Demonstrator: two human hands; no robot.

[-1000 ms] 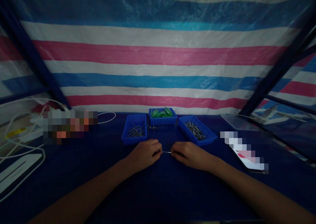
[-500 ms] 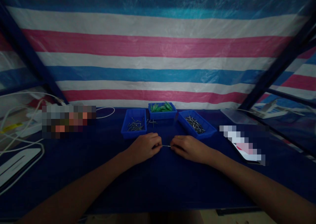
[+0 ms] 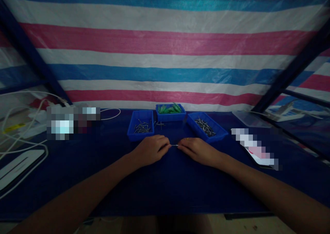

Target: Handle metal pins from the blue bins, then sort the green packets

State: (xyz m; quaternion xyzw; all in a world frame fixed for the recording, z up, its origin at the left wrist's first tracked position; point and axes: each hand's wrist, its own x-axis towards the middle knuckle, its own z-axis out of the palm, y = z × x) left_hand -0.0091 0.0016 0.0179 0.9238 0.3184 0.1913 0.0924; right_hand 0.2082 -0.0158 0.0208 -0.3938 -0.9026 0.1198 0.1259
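Observation:
A thin metal pin [image 3: 174,145] stretches between my two hands over the blue table. The fingertips of my left hand [image 3: 154,149] pinch its left end. Those of my right hand [image 3: 194,149] are closed on its right end. Just beyond my left hand stands a blue bin [image 3: 130,129] of thin metal pins. Behind my right hand is a second blue bin [image 3: 221,134] holding short metal pieces. Between them, farther back, a third blue bin [image 3: 170,117] holds green pieces [image 3: 170,108].
A few loose pins [image 3: 161,124] lie between the bins. White cables [image 3: 23,141] and a white flat device [image 3: 22,167] are at the left. On the right are a blurred phone-like object [image 3: 255,151] and a clear lid [image 3: 251,119]. A striped sheet [image 3: 167,43] hangs behind.
The view has tilted slightly, so the bins and table appear a little higher. My hands still hold the pin, with their fingertips slightly closer together.

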